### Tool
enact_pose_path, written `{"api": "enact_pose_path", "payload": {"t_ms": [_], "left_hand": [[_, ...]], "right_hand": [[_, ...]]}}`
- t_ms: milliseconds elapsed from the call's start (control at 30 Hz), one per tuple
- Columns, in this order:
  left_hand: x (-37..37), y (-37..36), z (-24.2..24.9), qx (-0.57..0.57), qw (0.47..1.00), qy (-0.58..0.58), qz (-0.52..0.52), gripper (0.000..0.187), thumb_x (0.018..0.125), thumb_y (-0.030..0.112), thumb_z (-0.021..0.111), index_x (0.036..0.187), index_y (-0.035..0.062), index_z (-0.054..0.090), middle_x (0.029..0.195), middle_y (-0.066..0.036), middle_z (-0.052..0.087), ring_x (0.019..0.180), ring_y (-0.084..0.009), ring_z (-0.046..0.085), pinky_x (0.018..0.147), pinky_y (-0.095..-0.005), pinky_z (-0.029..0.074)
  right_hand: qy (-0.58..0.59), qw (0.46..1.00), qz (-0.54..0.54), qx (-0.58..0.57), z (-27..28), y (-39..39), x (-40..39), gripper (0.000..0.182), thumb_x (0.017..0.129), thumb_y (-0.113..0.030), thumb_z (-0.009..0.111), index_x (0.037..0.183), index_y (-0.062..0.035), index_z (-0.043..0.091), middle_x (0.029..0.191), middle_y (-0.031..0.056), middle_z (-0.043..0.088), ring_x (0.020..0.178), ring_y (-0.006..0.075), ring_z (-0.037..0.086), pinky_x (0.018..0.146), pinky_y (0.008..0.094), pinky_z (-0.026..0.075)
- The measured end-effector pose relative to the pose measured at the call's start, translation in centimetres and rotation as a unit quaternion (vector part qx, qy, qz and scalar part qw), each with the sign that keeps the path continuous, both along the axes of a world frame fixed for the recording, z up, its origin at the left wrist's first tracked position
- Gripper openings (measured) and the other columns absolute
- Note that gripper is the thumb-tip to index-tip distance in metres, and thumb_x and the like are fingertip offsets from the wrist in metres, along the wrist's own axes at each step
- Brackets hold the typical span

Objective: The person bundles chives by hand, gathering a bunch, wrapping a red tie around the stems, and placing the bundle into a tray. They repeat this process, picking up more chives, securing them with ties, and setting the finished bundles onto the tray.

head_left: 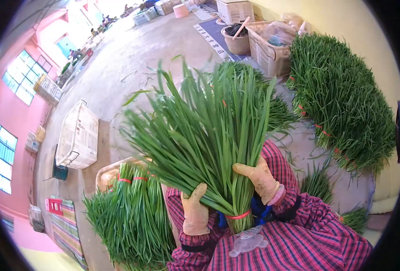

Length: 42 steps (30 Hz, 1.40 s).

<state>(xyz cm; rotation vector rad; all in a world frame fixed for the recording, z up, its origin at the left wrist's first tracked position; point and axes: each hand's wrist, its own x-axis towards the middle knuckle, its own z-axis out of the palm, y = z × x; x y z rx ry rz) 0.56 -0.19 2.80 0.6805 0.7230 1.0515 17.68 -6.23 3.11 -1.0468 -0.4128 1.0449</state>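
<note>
A large bundle of garlic chives (222, 149) stands upright before my chest, its leaves fanned out at the top and leaning left. A red band (238, 215) circles its stems near the bottom. My left hand (195, 211), in a pale glove, grips the bundle's left side, thumb in front and fingers hidden behind the leaves. On the right side my right hand (261, 181), gloved too, is closed around the leaves with its thumb across the front. A checked pink and navy smock (281, 244) covers my lap and arms.
Banded chives (132, 212) fill a crate at my left. A long pile of chives (339, 99) lies along the right wall, with more behind the held bundle. A white crate (79, 135), a bucket (237, 41) and a basket (270, 54) stand on the floor.
</note>
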Motion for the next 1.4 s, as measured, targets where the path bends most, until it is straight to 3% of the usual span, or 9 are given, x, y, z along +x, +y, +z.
{"api": "enact_pose_path", "payload": {"t_ms": [267, 367, 500, 600, 667, 733, 833, 1133, 1400], "left_hand": [[-0.2, -0.2, -1.3, 0.013, 0.998, 0.056, 0.004, 0.025, 0.085, -0.001, 0.071, 0.109, -0.0005, 0.066, 0.104, -0.008, 0.07, 0.092, -0.0176, 0.068, 0.085, -0.0319, 0.055], [-0.4, -0.3, -1.7, 0.016, 0.998, 0.058, 0.007, 0.024, 0.085, 0.001, 0.073, 0.108, -0.0012, 0.067, 0.103, -0.006, 0.07, 0.091, -0.0151, 0.067, 0.083, -0.0301, 0.054], [-0.1, -0.4, -1.3, 0.032, 0.997, 0.075, 0.0, 0.026, 0.084, 0.005, 0.076, 0.109, 0.0006, 0.067, 0.102, -0.004, 0.07, 0.089, -0.0125, 0.066, 0.083, -0.0277, 0.052], [0.2, -0.5, -1.1, 0.038, 0.997, 0.068, -0.011, 0.029, 0.084, 0.007, 0.077, 0.111, 0.0018, 0.067, 0.103, -0.003, 0.069, 0.09, -0.0115, 0.064, 0.084, -0.0271, 0.051], [0.5, -0.6, -0.7, 0.036, 0.998, 0.047, -0.015, 0.031, 0.084, 0.007, 0.077, 0.113, 0.0018, 0.067, 0.104, -0.003, 0.069, 0.091, -0.0115, 0.064, 0.084, -0.0271, 0.05], [0.7, -0.7, -0.7, 0.034, 0.999, 0.027, -0.019, 0.032, 0.084, 0.008, 0.077, 0.114, 0.0018, 0.066, 0.106, -0.003, 0.069, 0.092, -0.0115, 0.064, 0.085, -0.0271, 0.05], [0.6, -0.6, -1.2, 0.012, 1.0, 0.006, -0.025, 0.033, 0.086, 0.008, 0.076, 0.116, 0.002, 0.065, 0.108, -0.002, 0.069, 0.093, -0.0112, 0.063, 0.086, -0.0273, 0.05], [1.0, -0.7, -1.9, 0.041, 0.997, 0.04, -0.046, 0.031, 0.086, 0.002, 0.075, 0.116, 0.0028, 0.066, 0.108, -0.001, 0.069, 0.093, -0.0098, 0.063, 0.086, -0.0275, 0.051], [1.3, -0.6, -1.8, 0.063, 0.995, 0.058, -0.051, 0.026, 0.088, 0.0, 0.072, 0.114, 0.0023, 0.067, 0.108, -0.002, 0.069, 0.093, -0.0096, 0.062, 0.085, -0.0267, 0.051]], "right_hand": [[0.025, 0.997, 0.051, -0.052, 0.1, -0.2, 1.1, 0.059, 0.086, -0.008, 0.071, 0.139, -0.0047, 0.045, 0.123, 0.0091, 0.062, 0.107, 0.0197, 0.061, 0.093, 0.0346, 0.05], [-0.101, 0.994, -0.04, -0.028, -1.9, 0.0, 2.3, 0.069, 0.087, -0.011, 0.072, 0.146, -0.0017, 0.036, 0.131, 0.0107, 0.056, 0.115, 0.0203, 0.055, 0.099, 0.0334, 0.044], [-0.126, 0.982, -0.14, 0.008, 1.4, -0.3, 2.3, 0.069, 0.089, -0.007, 0.067, 0.147, -0.0008, 0.033, 0.141, 0.0103, 0.047, 0.124, 0.0193, 0.048, 0.107, 0.0337, 0.038], [-0.214, 0.953, -0.188, 0.099, 2.8, -0.1, 1.7, 0.067, 0.087, -0.003, 0.066, 0.146, -0.0012, 0.036, 0.144, 0.0116, 0.043, 0.13, 0.02, 0.044, 0.109, 0.0347, 0.036], [-0.491, 0.848, -0.179, 0.093, 4.6, -0.5, 1.4, 0.066, 0.084, 0.002, 0.065, 0.145, -0.0015, 0.04, 0.143, 0.0133, 0.044, 0.131, 0.0224, 0.044, 0.11, 0.0349, 0.035], [-0.508, 0.828, -0.201, 0.126, 6.9, 0.1, 0.5, 0.057, 0.082, 0.004, 0.065, 0.137, -0.0016, 0.05, 0.138, 0.0148, 0.05, 0.126, 0.0257, 0.05, 0.107, 0.0361, 0.039], [-0.564, 0.801, -0.064, 0.19, 9.4, 1.8, 0.3, 0.036, 0.081, 0.0, 0.069, 0.116, -0.0062, 0.068, 0.117, 0.0135, 0.064, 0.108, 0.0301, 0.061, 0.095, 0.0381, 0.048], [-0.726, 0.649, 0.102, 0.202, 12.5, 9.2, -0.2, 0.035, 0.089, -0.016, 0.062, 0.124, -0.0135, 0.066, 0.074, 0.0105, 0.062, 0.063, 0.0299, 0.061, 0.06, 0.0399, 0.051], [-0.747, 0.62, 0.2, 0.131, 13.2, 11.2, 0.5, 0.025, 0.089, -0.025, 0.061, 0.11, -0.012, 0.066, 0.086, 0.0117, 0.069, 0.079, 0.0305, 0.069, 0.07, 0.0417, 0.054]]}}
